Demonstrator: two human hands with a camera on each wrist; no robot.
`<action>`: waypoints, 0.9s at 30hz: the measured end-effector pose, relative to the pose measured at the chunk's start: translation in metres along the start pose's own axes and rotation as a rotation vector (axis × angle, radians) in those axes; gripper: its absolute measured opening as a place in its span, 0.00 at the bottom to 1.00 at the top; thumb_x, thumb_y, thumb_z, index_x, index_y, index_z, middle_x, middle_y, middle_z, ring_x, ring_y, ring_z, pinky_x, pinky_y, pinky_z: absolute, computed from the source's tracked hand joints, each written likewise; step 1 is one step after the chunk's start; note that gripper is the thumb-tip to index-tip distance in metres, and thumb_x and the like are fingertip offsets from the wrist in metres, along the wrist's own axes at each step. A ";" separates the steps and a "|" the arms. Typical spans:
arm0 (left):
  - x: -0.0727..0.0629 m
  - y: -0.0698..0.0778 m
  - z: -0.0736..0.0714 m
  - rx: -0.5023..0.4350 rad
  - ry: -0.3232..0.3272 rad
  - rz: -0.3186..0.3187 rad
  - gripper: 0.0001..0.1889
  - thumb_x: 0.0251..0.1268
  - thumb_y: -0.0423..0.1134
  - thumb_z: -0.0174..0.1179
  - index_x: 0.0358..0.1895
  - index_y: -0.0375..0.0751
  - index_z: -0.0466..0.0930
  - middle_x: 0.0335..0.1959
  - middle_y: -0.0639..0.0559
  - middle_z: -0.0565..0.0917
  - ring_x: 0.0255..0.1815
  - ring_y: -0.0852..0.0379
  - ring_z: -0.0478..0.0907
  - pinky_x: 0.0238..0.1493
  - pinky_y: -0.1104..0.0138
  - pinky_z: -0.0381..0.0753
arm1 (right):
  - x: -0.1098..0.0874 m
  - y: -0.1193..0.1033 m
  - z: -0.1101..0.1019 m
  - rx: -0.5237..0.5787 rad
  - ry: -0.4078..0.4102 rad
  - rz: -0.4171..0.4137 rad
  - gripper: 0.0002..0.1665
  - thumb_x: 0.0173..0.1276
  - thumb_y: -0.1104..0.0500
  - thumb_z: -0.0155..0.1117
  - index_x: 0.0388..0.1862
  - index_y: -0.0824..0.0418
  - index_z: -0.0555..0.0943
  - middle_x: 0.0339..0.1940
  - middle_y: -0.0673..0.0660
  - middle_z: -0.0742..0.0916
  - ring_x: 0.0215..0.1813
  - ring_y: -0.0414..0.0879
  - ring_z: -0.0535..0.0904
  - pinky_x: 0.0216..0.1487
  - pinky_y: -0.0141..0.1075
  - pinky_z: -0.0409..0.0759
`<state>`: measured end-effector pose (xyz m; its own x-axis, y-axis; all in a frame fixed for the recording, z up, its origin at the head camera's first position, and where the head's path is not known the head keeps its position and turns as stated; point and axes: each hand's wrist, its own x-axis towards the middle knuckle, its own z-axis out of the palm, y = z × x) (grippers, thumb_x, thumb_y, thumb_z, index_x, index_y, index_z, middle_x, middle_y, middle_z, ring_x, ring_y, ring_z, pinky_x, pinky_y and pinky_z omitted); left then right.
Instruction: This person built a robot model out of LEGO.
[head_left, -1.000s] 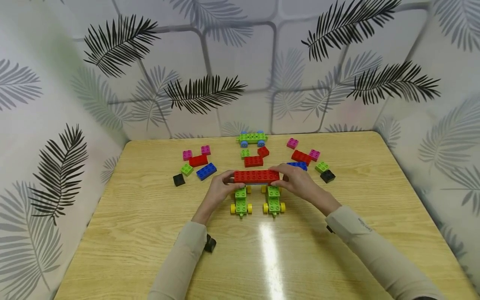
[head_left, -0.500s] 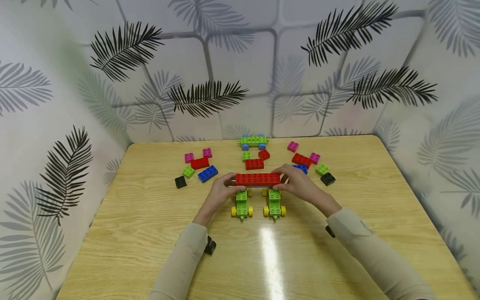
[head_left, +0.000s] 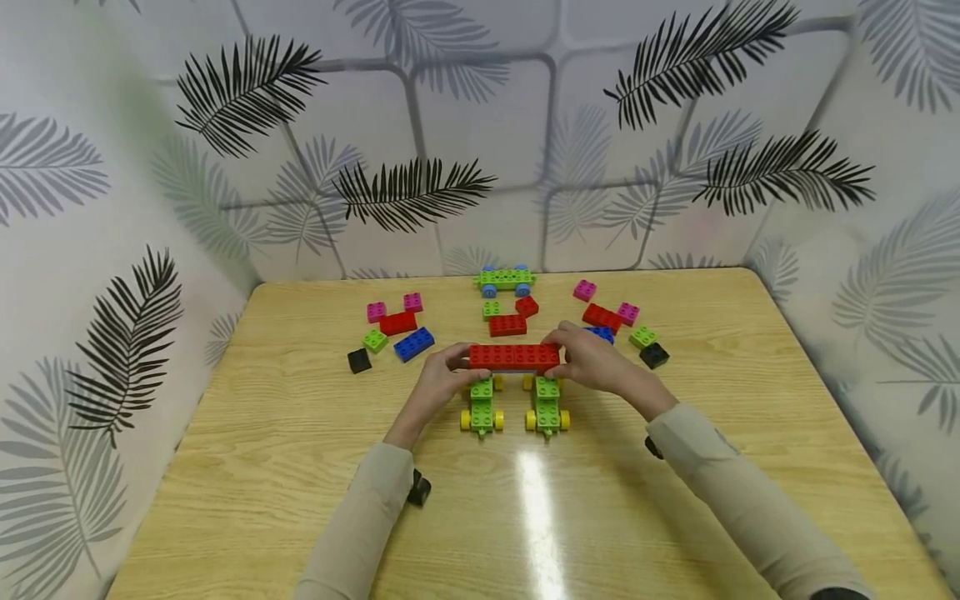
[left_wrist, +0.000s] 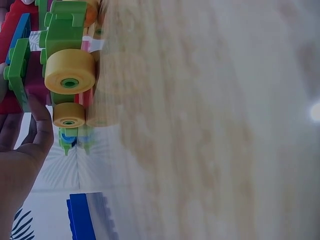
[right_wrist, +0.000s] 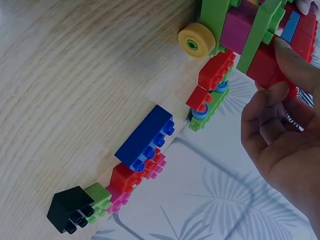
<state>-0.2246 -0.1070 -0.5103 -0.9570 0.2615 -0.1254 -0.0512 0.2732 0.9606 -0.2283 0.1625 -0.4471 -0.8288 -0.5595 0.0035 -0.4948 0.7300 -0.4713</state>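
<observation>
A row of red bricks [head_left: 513, 357], studs up, lies across two green wheeled bases, the left base [head_left: 482, 417] and the right base [head_left: 547, 417], both with yellow wheels. Between lie magenta bricks [right_wrist: 240, 26], green bricks [left_wrist: 20, 70] and a strip of blue [right_wrist: 291, 26] under the red. My left hand [head_left: 435, 383] pinches the left end of the red row, thumb in front and fingers behind. At the right end my right hand [head_left: 600, 360] pinches it likewise, thumb on the near side. The left wrist view shows the yellow wheels [left_wrist: 70, 71] close over the table.
Behind stands a green wheeled base [head_left: 506, 279] with blue wheels, near a red brick [head_left: 507, 325]. On the left lie a blue brick [head_left: 414, 343] and a black brick [head_left: 359, 360]. Another black brick [head_left: 654, 356] lies right, among pink, red and green bricks. A patterned wall [head_left: 480, 225] borders the table.
My right hand and forearm have shifted slightly at the right end of the red row. The left hand and the bricks stay as they were; the head view tilts a little.
</observation>
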 end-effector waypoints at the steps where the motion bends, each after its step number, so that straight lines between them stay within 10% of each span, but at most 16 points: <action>1: 0.001 0.000 0.000 0.003 -0.001 -0.004 0.26 0.57 0.47 0.69 0.60 0.48 0.78 0.53 0.51 0.82 0.53 0.51 0.78 0.52 0.57 0.78 | 0.000 -0.001 -0.001 0.000 -0.007 -0.001 0.24 0.60 0.56 0.72 0.54 0.65 0.80 0.39 0.55 0.78 0.30 0.44 0.70 0.31 0.35 0.70; 27: -0.002 -0.001 -0.001 0.012 -0.009 0.044 0.23 0.59 0.48 0.68 0.57 0.51 0.80 0.50 0.53 0.83 0.50 0.52 0.79 0.50 0.58 0.78 | -0.005 -0.002 0.007 0.034 0.055 0.020 0.25 0.60 0.56 0.72 0.52 0.67 0.79 0.38 0.55 0.77 0.38 0.47 0.79 0.37 0.37 0.79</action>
<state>-0.2227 -0.1086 -0.5109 -0.9558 0.2814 -0.0855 -0.0058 0.2728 0.9621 -0.2217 0.1607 -0.4528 -0.8520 -0.5218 0.0424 -0.4698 0.7263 -0.5017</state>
